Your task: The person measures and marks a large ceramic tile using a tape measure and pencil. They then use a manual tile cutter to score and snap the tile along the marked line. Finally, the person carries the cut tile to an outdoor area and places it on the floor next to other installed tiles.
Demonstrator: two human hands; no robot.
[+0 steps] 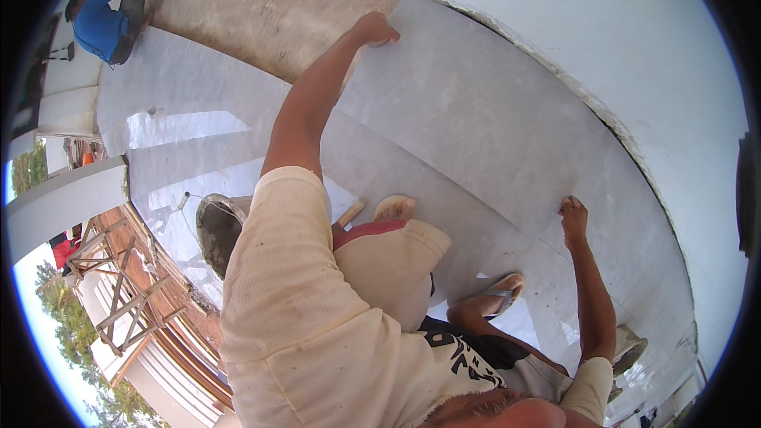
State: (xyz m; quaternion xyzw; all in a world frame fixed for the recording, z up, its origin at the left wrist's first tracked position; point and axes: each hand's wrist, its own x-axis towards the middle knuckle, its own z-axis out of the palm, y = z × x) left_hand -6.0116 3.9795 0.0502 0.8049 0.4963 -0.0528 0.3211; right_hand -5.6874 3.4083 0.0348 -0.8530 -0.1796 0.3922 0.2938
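Note:
A large grey floor tile (491,95) lies in front of me beside a white wall. My left hand (374,29) reaches far forward to the tile's far left edge, its fingers curled down at the border with the bare ground; whatever they grip is hidden. Farther right, my right hand (574,218) rests closed near the tile's near end, close to a joint line. Its fingertips are pressed together, and anything between them is too small to make out. Both forearms stretch out apart from each other.
Rough brown ground (261,8) borders the tiles. To my left stands a grey bucket (218,230) with a wire handle; another bucket (630,349) is at lower right. A person in blue (107,16) crouches at far left. Wooden trestles (127,293) stand outside. The white wall (634,55) curves along the right.

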